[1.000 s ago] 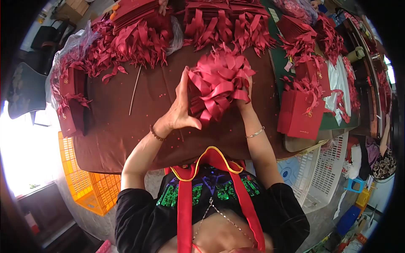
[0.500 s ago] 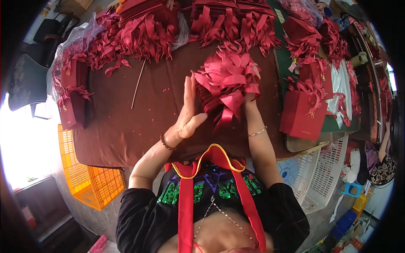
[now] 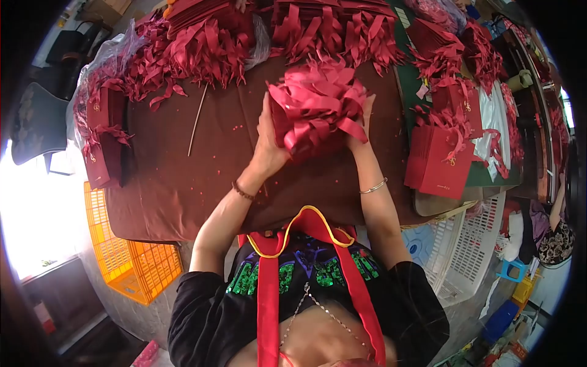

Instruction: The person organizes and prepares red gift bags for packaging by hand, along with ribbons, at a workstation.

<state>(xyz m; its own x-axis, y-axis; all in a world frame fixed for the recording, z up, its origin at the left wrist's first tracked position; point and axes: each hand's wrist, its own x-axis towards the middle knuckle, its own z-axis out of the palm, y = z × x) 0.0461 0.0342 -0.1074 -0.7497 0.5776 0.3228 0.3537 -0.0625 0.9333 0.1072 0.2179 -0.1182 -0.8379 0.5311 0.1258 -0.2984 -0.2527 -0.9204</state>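
Note:
A bundle of red bags with ribbon handles [image 3: 318, 104] is held upright between my two hands over the brown cloth-covered table [image 3: 177, 196]. My left hand [image 3: 267, 137] presses the bundle's left side, its fingers partly hidden behind it. On the right side, my right hand [image 3: 362, 131] grips the bundle, with most fingers hidden by the ribbons. The ribbons spill over the top and front of the bundle. A thin stick [image 3: 197, 122] lies on the cloth to the left.
Stacks of red bags [image 3: 437, 160] stand at the right, others [image 3: 105, 137] at the left, and more [image 3: 211, 52] along the far edge. An orange crate [image 3: 143, 272] and a white crate [image 3: 468, 244] are below the table's sides. Another person's arm [image 3: 557, 205] shows far right.
My left hand has closed in against the bundle's left side, where before it was spread apart from it. The bundle has shifted slightly left and turned.

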